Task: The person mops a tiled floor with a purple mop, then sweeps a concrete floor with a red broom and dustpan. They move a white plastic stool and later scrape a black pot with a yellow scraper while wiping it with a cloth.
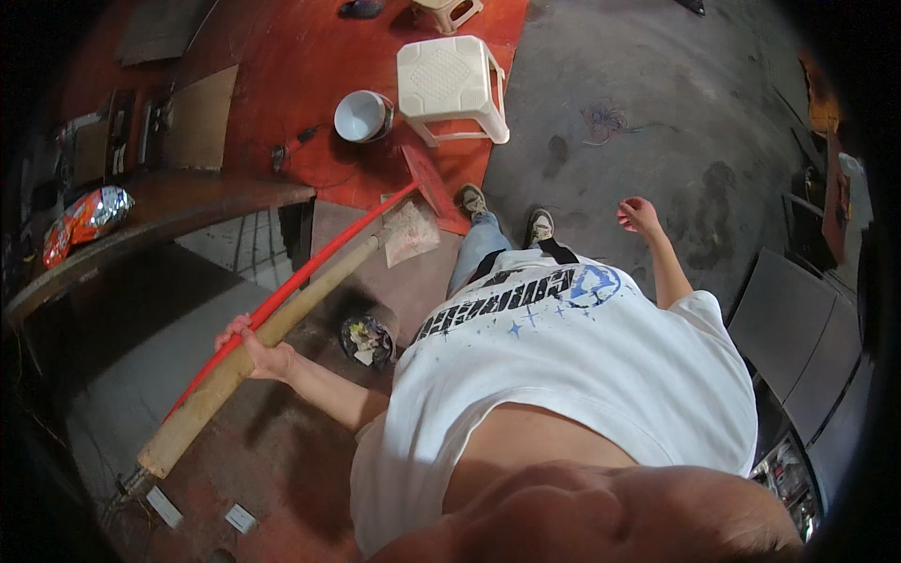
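My left hand (262, 350) is wrapped around two long handles held together. One is a thin red pole (303, 271) with a wide flat red head (431, 184) at its far end, a broom or squeegee. The other is a thick tan pole (204, 400) with a metal fitting at its near end. Its far end meets a pale, dusty flat plate (414, 236), perhaps a dustpan or shovel blade; whether they are joined is unclear. My right hand (637, 214) hangs over the grey floor, fingers loosely curled and holding nothing.
Ahead stand a white plastic stool (443, 70), a white bucket (359, 118) and a power tool (288, 149) on red flooring. A bin with rubbish (367, 341) is beside me. A bench (176, 211) is left, dark panels (792, 324) right. Tangled wires (605, 119) lie on the floor.
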